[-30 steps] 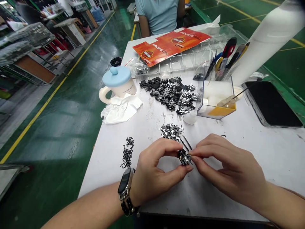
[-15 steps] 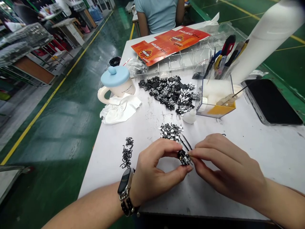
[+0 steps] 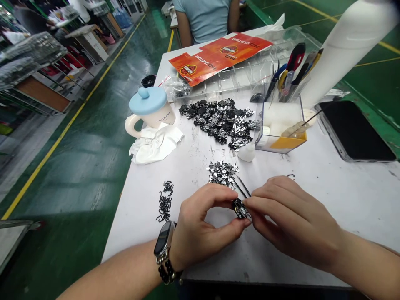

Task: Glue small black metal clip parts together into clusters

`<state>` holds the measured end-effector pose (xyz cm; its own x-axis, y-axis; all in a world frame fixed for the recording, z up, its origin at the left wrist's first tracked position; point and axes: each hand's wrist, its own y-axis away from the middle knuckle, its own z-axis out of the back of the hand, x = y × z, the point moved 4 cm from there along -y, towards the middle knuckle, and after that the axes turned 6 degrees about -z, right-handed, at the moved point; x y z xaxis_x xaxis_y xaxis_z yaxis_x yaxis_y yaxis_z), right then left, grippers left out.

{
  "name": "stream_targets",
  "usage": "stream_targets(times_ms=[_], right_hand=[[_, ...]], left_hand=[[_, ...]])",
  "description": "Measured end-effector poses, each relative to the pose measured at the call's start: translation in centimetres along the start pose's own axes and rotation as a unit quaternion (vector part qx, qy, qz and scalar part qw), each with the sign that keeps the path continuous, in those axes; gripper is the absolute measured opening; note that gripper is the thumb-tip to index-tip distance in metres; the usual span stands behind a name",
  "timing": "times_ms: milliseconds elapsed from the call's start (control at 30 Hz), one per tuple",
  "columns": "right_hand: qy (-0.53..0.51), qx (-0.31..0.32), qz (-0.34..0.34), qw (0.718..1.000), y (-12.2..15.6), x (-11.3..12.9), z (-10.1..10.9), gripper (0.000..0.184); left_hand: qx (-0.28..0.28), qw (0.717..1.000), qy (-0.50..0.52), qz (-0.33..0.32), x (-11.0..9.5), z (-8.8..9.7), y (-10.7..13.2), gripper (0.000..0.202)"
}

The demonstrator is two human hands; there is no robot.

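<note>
My left hand (image 3: 206,225), with a watch and bead bracelet at the wrist, pinches a small black-and-silver part (image 3: 240,208) between thumb and fingertips. Against the right side of that part, my right hand (image 3: 290,221) has its thumb and fingers pressed together. What lies between the right fingertips is hidden. Two thin dark prongs, like tweezers (image 3: 242,186), show just beyond the right fingertips; I cannot tell whether they are held. A heap of tiny silver pieces (image 3: 222,172) lies beyond my hands, and small black hooked pieces (image 3: 165,202) lie left of my left hand.
Farther back is a pile of black-and-silver parts (image 3: 218,118). Around it stand a blue-lidded mug (image 3: 150,106) with a white cloth (image 3: 156,143), a small white bottle (image 3: 246,153) and a clear tool box (image 3: 281,133). A phone (image 3: 358,131) lies right; a person (image 3: 206,21) sits opposite.
The whole view has shifted slightly. My right fingers sit a little differently against the part, covering slightly more of its right side. My left hand keeps its pinch.
</note>
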<state>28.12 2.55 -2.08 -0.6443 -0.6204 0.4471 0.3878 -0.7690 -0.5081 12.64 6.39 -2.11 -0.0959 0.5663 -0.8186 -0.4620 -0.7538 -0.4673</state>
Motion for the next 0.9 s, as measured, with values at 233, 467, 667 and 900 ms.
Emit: stream_targets(times_ms=[233, 467, 667, 900], right_hand=[[-0.011, 0.046, -0.024, 0.999, -0.4, 0.1, 0.1, 0.013], [-0.05, 0.065, -0.048, 0.996, -0.4, 0.2, 0.6, 0.012], [-0.288, 0.159, -0.303, 0.894, -0.6, -1.2, 0.3, 0.014], [-0.511, 0.181, -0.449, 0.71, 0.0, -1.7, -1.3, 0.018]], left_hand=[[0.01, 1.0, 0.007, 0.008, 0.2, -0.3, 0.1, 0.032], [0.034, 0.998, 0.041, 0.042, 0.6, -0.5, 0.4, 0.034], [0.036, 0.997, 0.064, 0.035, 0.5, -0.3, 0.3, 0.038], [0.028, 0.992, 0.095, 0.075, 0.8, -0.2, 0.4, 0.037]])
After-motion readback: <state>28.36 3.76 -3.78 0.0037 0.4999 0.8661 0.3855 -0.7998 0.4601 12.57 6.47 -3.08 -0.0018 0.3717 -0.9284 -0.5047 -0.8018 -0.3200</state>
